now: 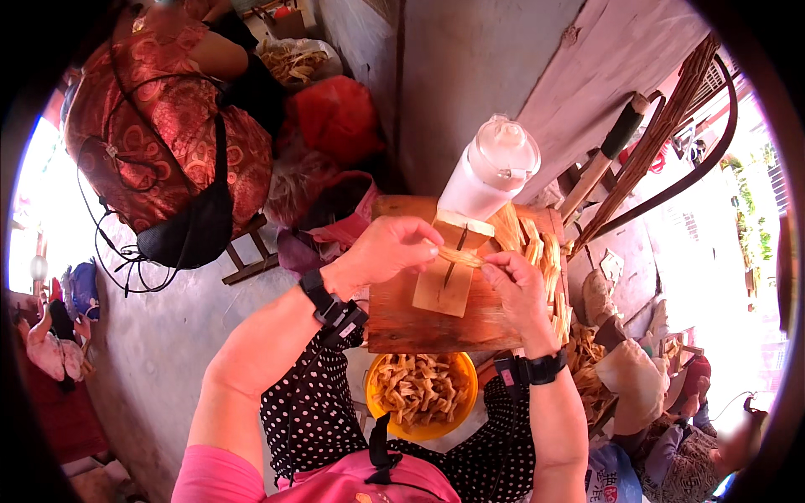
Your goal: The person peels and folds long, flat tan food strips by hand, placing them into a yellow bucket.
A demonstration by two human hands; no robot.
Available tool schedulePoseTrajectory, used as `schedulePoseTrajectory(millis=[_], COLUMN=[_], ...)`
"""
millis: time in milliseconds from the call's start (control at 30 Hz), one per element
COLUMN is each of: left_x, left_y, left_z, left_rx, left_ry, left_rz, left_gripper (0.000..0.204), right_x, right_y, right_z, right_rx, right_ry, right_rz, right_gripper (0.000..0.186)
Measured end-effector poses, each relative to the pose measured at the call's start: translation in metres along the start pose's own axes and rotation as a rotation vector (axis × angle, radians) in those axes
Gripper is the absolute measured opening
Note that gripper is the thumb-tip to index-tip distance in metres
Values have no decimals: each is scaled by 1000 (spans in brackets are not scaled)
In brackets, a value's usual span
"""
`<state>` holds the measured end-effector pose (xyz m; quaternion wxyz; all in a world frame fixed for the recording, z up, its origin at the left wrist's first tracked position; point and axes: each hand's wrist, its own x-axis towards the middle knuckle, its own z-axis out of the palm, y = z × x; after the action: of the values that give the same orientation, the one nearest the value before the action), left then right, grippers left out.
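Note:
A tan, fibrous flat strip (461,256) stretches between my hands, over a small wooden block (443,295) with a dark upright slit or blade along its middle. My left hand (381,256) pinches one end between thumb and fingers. At the other end, my right hand (518,289) has its fingers closed on the strip. The block rests on a reddish wooden board (392,314). More long tan strips (549,264) lie along the board's right side. Below the board, between my knees, a yellow basin (473,387) holds many short, knot-like tan pieces (419,390).
A white container with a clear lid (478,180) stands at the board's far edge. At left sits a person in red patterned clothing (159,134), near a red plastic bag (340,117). Long-handled tools (599,176) lean at right; another person (688,457) is lower right.

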<state>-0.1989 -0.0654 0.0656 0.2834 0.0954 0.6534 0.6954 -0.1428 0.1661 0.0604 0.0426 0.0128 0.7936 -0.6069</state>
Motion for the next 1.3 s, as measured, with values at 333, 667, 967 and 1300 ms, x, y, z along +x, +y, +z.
schedulePoseTrajectory(millis=[333,667,967,1300], left_x=[-11,-77,-123,-141], left_y=[-1,5,-16,13], left_z=[-13,42,66,80], left_rx=[162,-222,61,215], left_ry=[11,-213,-88,-286], left_rz=[-130,-145,74,173], left_gripper=[19,30,29,26], right_x=[-17,-88,-138,-172], right_y=[9,-50,-41,-59], right_z=[-8,22,23,25], right_rx=[122,210,428,463], right_ry=[148,-215,-172,-264], right_rz=[134,283,375,299], right_gripper=[18,24,20,19])
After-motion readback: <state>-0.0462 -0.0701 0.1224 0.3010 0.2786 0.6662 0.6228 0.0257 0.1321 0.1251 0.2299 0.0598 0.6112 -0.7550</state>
